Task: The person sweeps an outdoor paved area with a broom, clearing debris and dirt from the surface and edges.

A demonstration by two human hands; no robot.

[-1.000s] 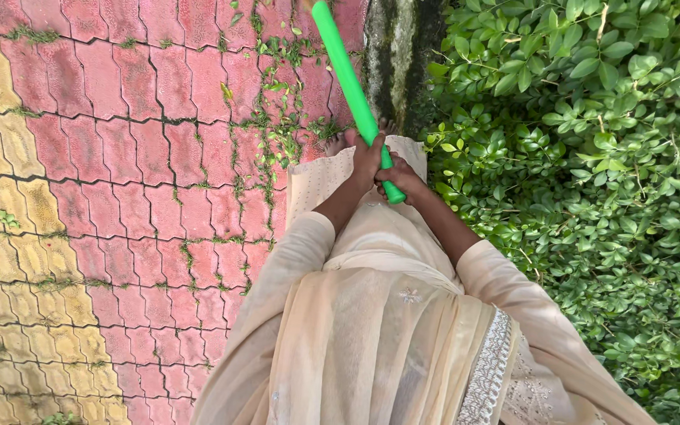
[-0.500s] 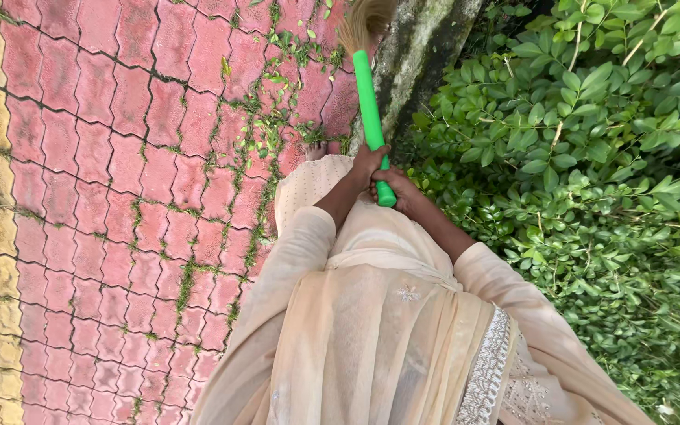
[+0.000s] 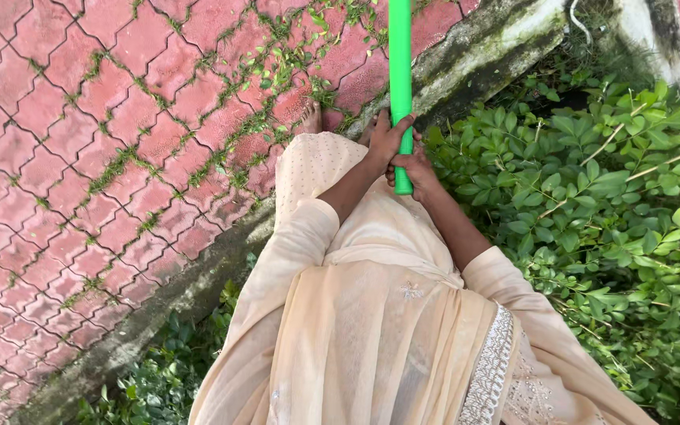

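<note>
Swung upright since a moment ago: green broom handle (image 3: 400, 71), now near vertical and running off the top edge, bristles out of view. Gripped low on its end by both hands, left hand (image 3: 388, 140) wrapped just above, right hand (image 3: 413, 167) closed just below, stacked probably for leverage. Held out in front of a cream tunic and shawl (image 3: 371, 330). Beyond, one bare foot (image 3: 309, 120) on red paving (image 3: 80, 142) with weeds in the joints, a mossy kerb (image 3: 482, 55), leafy shrubs (image 3: 615, 212) on the right. No containers visible.

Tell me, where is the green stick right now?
The green stick stands top centre, held by both the left hand and right hand, above the mossy kerb.
</note>
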